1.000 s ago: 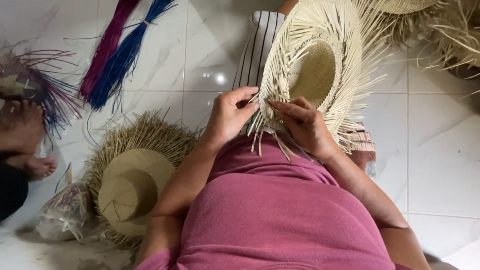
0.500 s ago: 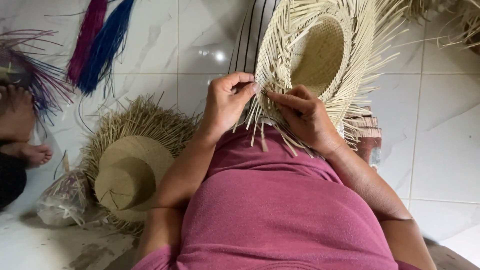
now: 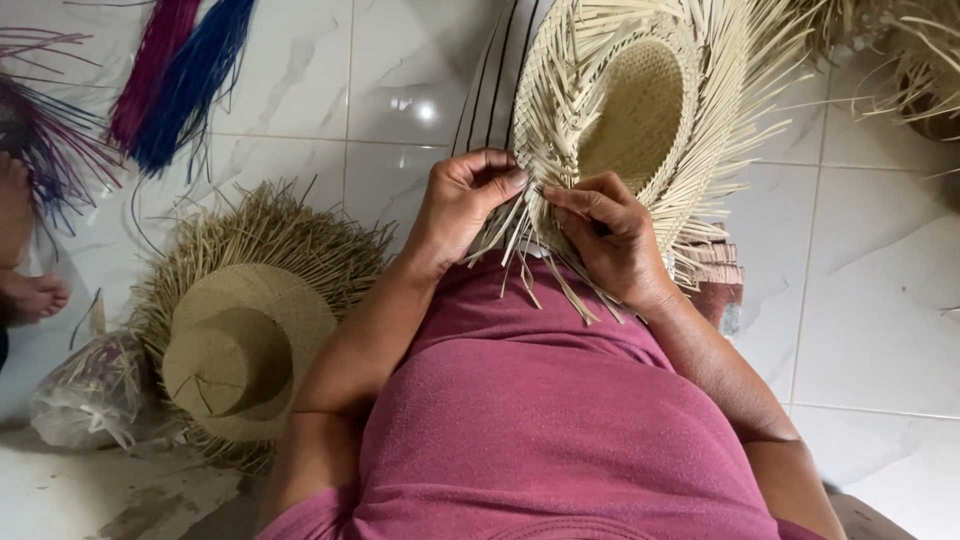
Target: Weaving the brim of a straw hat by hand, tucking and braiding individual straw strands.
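A white tiled floor (image 3: 880,330) fills the view, and on it sit two straw hats. One unfinished straw hat (image 3: 640,110) is held up over the lap, crown hollow facing the camera, loose strands bristling all round its brim. One finished-looking hat (image 3: 240,340) lies crown-up at the left, ringed by a shaggy fringe. More straw work pokes in at the upper right corner (image 3: 900,60), cut off by the edge (too little shows to count it).

Two hands work the near brim edge. The left hand (image 3: 465,205) pinches strands between thumb and curled fingers; the right hand (image 3: 605,235) is closed narrowly on strands just beside it, fingertips nearly touching the left's.

Two dyed fibre bundles, one magenta (image 3: 150,65) and one blue (image 3: 195,85), lie upper left. One clear bag (image 3: 90,395) sits lower left, its contents hard to make out. Someone else's bare foot (image 3: 30,295) is partly cut off.
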